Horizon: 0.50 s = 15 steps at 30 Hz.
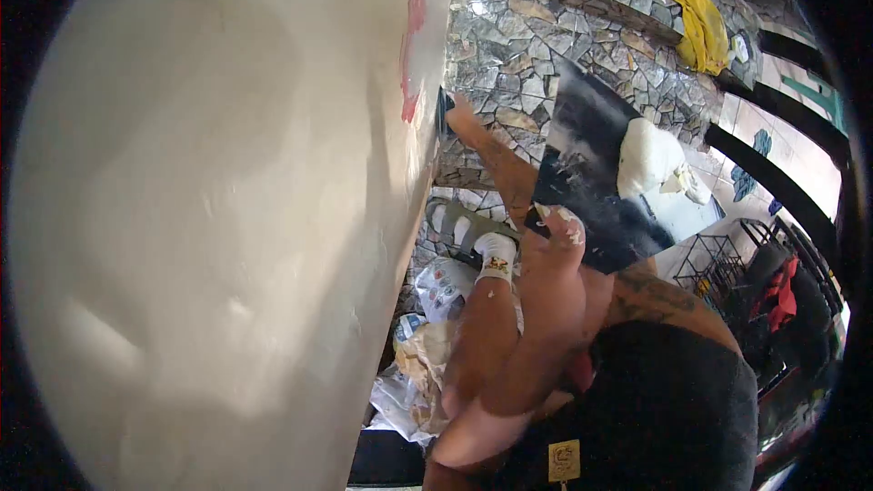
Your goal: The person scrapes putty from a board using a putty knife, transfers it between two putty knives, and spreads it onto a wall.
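My left hand (562, 232) is closed on the near corner of a dark flat board (582, 173), its thumb smeared with white paste. A thick white lump of putty (646, 159) lies on the board's far side, and pale smears mark its surface. Beyond the board, my right hand (462, 116) reaches to the wall (227, 173), its forearm partly hidden by the board. It grips a dark flat tool (444, 111), seen nearly edge-on against the wall. The pale wall fills the left of the view and has a red patch (413, 55) near its edge.
A foot in a white sock (496, 257) and strapped sandal (473, 227) rests below. Plastic bags (443, 289) and crumpled paper (427, 345) lie along the wall. A yellow cloth (698, 18) is on the stone-patterned surface; a black wire rack (709, 264) stands right.
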Motion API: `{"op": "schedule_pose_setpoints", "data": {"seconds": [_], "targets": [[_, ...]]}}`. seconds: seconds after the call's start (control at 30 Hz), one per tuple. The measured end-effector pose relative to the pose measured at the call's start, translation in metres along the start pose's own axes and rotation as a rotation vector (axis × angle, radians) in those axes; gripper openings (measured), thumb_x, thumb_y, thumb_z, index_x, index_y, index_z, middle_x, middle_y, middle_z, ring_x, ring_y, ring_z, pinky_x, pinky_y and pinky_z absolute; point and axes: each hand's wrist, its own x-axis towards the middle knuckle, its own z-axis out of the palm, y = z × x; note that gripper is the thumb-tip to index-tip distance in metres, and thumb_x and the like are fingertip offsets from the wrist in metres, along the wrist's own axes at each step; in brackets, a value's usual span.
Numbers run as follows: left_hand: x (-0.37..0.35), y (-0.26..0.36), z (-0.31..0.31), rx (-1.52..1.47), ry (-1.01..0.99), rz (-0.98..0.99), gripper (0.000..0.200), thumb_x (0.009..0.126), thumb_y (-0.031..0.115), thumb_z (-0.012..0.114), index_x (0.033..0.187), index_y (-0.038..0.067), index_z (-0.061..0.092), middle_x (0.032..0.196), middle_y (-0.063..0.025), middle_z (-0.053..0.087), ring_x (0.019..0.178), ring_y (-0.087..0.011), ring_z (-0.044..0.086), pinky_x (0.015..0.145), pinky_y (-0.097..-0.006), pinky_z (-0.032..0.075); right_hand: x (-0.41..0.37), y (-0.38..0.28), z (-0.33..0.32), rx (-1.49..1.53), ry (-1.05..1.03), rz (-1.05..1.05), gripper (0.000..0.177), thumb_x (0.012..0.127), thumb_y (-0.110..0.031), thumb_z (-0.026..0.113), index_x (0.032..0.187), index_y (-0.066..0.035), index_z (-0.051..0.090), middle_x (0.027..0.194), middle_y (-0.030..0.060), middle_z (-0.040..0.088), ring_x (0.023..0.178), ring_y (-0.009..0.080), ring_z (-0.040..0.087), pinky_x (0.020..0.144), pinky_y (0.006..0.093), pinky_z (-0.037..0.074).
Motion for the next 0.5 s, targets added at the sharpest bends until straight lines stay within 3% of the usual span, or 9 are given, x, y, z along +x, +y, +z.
{"op": "schedule_pose_setpoints", "data": {"seconds": [0.17, 0.27, 0.5], "targets": [[0.000, 0.004, -0.004, 0.136, 0.041, 0.101, 0.035, 0.088, 0.019, 0.047, 0.111, -0.007, 0.044, 0.095, -0.0222, 0.053, 0.083, -0.0365, 0.053, 0.079, -0.0379, 0.041, -0.006, -0.012, 0.003, 0.015, -0.003, -0.005, 0.053, 0.061, 0.009, 0.047, 0.113, -0.003, 0.048, 0.111, 0.0169, 0.045, 0.105, 0.0287, 0.046, 0.091, 0.0323, 0.036], [-0.001, 0.003, -0.008, 0.144, -0.017, 0.204, 0.037, 0.087, 0.022, 0.047, 0.114, -0.003, 0.043, 0.103, -0.0196, 0.051, 0.091, -0.0347, 0.051, 0.083, -0.0411, 0.039, -0.010, -0.016, 0.005, 0.022, -0.004, -0.018, 0.053, 0.061, 0.009, 0.047, 0.113, -0.002, 0.048, 0.111, 0.0169, 0.046, 0.105, 0.0286, 0.046, 0.092, 0.0322, 0.036], [0.006, 0.007, 0.003, -0.648, 0.003, -0.082, 0.035, 0.088, 0.028, 0.049, 0.107, -0.002, 0.047, 0.095, -0.0127, 0.053, 0.085, -0.0237, 0.052, 0.077, -0.0355, 0.041, -0.012, -0.024, 0.006, 0.057, -0.050, -0.041, 0.054, 0.062, 0.008, 0.046, 0.115, -0.002, 0.047, 0.112, 0.0168, 0.047, 0.105, 0.0283, 0.046, 0.092, 0.0318, 0.035]]}}
